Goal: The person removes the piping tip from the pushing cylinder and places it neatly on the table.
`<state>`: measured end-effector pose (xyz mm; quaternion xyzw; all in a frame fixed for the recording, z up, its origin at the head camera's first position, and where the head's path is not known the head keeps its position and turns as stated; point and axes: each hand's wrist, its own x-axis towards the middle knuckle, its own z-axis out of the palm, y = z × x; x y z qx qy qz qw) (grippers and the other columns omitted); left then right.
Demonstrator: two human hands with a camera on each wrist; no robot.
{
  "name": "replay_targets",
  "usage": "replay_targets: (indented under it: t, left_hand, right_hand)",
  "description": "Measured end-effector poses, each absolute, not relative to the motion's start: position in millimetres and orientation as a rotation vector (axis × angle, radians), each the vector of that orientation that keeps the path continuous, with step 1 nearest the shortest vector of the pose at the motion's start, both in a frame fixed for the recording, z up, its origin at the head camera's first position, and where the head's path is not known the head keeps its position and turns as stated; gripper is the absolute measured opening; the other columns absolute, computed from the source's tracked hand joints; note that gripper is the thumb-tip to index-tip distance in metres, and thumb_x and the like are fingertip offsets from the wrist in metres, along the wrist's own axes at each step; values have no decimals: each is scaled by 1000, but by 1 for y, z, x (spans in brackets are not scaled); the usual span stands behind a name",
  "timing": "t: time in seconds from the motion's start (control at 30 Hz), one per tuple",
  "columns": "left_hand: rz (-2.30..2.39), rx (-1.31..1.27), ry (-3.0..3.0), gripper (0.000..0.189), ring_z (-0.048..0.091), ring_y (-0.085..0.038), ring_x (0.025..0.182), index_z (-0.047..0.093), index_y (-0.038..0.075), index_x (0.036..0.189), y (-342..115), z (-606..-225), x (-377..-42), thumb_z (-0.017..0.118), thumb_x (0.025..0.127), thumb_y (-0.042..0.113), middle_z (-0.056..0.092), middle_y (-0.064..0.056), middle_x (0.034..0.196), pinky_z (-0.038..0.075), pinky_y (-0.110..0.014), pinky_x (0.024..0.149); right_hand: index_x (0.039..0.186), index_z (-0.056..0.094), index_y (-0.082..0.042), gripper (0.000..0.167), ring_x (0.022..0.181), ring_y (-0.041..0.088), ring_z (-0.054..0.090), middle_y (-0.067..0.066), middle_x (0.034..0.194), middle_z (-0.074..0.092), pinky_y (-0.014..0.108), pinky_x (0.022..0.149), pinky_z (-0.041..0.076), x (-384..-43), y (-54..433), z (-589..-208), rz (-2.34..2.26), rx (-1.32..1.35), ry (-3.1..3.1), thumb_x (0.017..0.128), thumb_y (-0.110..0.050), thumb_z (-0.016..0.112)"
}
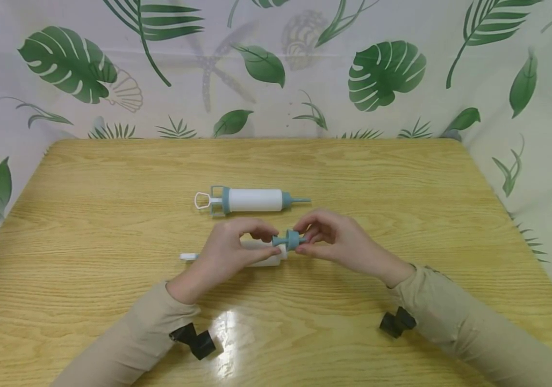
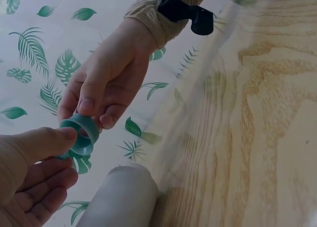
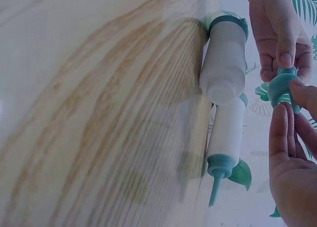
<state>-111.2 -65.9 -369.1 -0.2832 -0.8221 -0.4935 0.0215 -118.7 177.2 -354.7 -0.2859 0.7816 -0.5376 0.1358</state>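
Above the table, a teal nozzle cap (image 1: 292, 240) with a flared tip is held between both hands. My left hand (image 1: 227, 252) pinches its narrow flared end between thumb and fingers. At the other side, my right hand (image 1: 341, 242) grips the cap, its fingers hiding part of it. The cap's hollow ring (image 2: 85, 145) shows in the left wrist view. Beneath the hands lies a white syringe-like tube (image 1: 266, 262), partly covered by my left hand, its front end (image 3: 219, 90) bare of any teal nozzle.
Farther back on the wooden table (image 1: 387, 183) lies a second white tube (image 1: 256, 200), fitted with a teal nozzle (image 1: 300, 200), a teal collar and a white loop handle (image 1: 202, 200). A leaf-patterned cloth (image 1: 276, 97) hangs behind the table.
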Motion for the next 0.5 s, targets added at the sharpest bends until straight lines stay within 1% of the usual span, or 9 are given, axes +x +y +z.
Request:
replay_targets:
  t: [0.1, 0.33, 0.5]
  left_hand:
    - [-1512, -879, -2555, 21, 62, -6, 84, 73, 12, 97, -66, -369, -111, 80, 79, 20, 70, 8, 89, 52, -32, 78]
    - [-1504, -874, -2565, 20, 61, -6, 85, 73, 13, 97, -67, -368, -111, 80, 79, 20, 70, 8, 89, 53, -33, 77]
    - [-1512, -873, -2556, 20, 62, -6, 85, 73, 12, 97, -67, -368, -111, 80, 79, 19, 70, 7, 90, 53, -32, 77]
  right_hand:
    - [111, 60, 0, 32, 88, 21, 64, 10, 106, 63, 34, 79, 54, -118, 178, -354, -1562, -823, 2259, 81, 4, 71]
    - [111, 60, 1, 33, 88, 20, 64, 11, 105, 63, 33, 78, 54, -119, 181, -356, -1566, -815, 2260, 81, 5, 72]
    - [111, 59, 1, 33, 88, 20, 64, 11, 105, 63, 32, 79, 54, -119, 184, -356, -1555, -799, 2272, 81, 5, 72]
